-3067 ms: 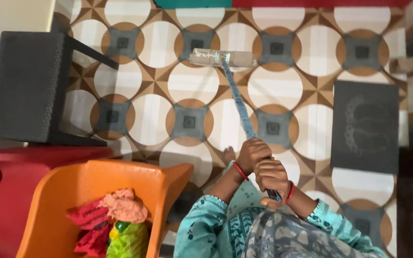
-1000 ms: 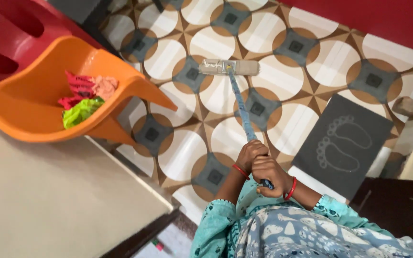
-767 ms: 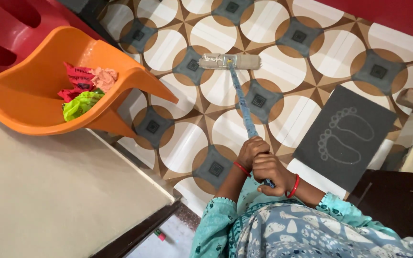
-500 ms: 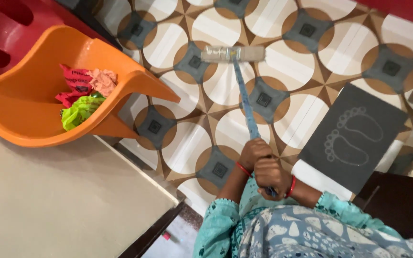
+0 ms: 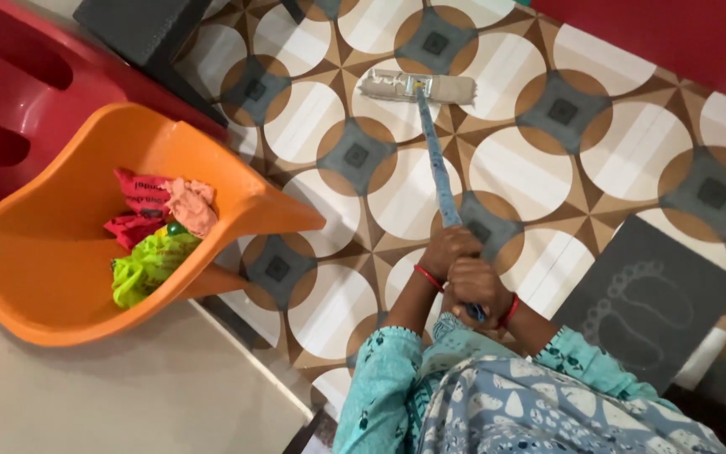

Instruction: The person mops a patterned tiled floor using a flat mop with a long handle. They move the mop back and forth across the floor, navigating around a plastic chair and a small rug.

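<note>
Chairs stand at the left: a red chair (image 5: 10, 101) behind an orange chair (image 5: 86, 252) whose seat holds crumpled cloths (image 5: 157, 231) in red, pink and green. On the patterned tile floor (image 5: 548, 168) a mop (image 5: 434, 151) reaches away, its flat grey head lying on the tiles. The left hand (image 5: 449, 250) is wrapped around the blue handle, and the right hand (image 5: 479, 290) clasps it just below, touching the left. A dark mat (image 5: 649, 307) lies at the right.

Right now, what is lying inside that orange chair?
The orange chair holds crumpled cloths: red, peach and bright green, plus a small green object. Whatever lies beneath the heap is covered.
</note>
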